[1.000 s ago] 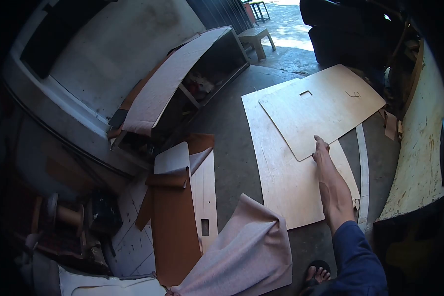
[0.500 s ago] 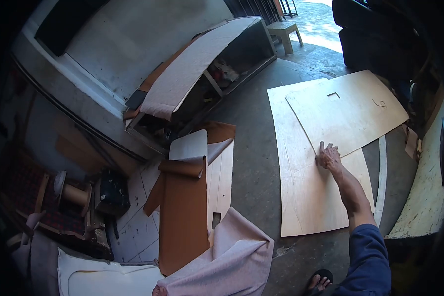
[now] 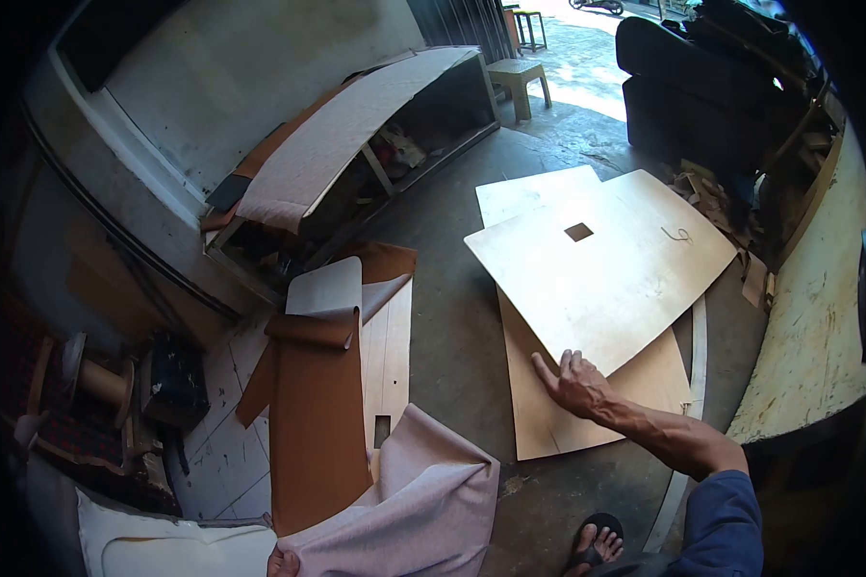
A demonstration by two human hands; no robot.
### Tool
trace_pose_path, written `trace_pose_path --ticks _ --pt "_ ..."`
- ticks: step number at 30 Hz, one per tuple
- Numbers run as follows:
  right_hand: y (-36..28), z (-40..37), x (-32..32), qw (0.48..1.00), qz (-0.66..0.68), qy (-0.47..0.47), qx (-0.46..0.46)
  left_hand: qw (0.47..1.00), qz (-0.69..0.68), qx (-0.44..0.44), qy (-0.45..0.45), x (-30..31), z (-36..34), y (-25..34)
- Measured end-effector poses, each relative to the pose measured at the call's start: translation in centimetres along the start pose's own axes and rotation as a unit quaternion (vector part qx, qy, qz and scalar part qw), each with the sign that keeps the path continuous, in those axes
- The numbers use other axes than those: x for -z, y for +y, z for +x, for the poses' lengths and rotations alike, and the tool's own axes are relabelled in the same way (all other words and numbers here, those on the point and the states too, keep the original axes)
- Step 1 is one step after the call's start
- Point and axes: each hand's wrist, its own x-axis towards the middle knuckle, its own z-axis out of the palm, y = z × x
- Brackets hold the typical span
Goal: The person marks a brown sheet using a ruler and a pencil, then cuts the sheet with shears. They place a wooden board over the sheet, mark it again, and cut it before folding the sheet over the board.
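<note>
My right hand (image 3: 577,387) grips the near edge of a thin pale plywood panel (image 3: 601,274). A square hole and a pen mark show on the panel, and its near edge looks raised. Under it lies a second plywood sheet (image 3: 548,409), partly covered. At the bottom edge, my left hand (image 3: 282,563), mostly out of frame, pinches the edge of a brown upholstery sheet with a greyish-pink backing (image 3: 414,495). The brown face (image 3: 318,433) of this sheet lies over a long pale board (image 3: 387,356), with its far end rolled back.
A long low cabinet (image 3: 380,168) topped with greyish cloth stands along the wall. Farther back is a plastic stool (image 3: 518,87). A wooden spool (image 3: 101,383) sits at left, a white moulded piece (image 3: 173,548) at bottom left. A curved board (image 3: 803,317) leans at right.
The upper plywood panel has been drawn towards me and left, and its near edge has risen. My right hand moved with it. The view has shifted right; the left hand still holds the sheet.
</note>
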Motion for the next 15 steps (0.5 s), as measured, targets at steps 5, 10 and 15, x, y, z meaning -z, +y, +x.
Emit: trace_pose_path --ticks 5,10,15 --pt "-7.4 -14.3 2.5 0.981 0.185 0.026 0.059 0.996 -0.073 -0.052 0.013 1.8 2.8 0.4" --pt "-7.9 -25.4 -2.1 0.822 0.243 -0.012 -0.515 0.999 -0.031 -0.036 0.016 0.2 3.5 2.0" --pt "-4.8 -22.9 -10.6 0.558 0.405 0.106 -0.716 0.998 -0.013 -0.054 0.019 1.1 5.5 0.8"
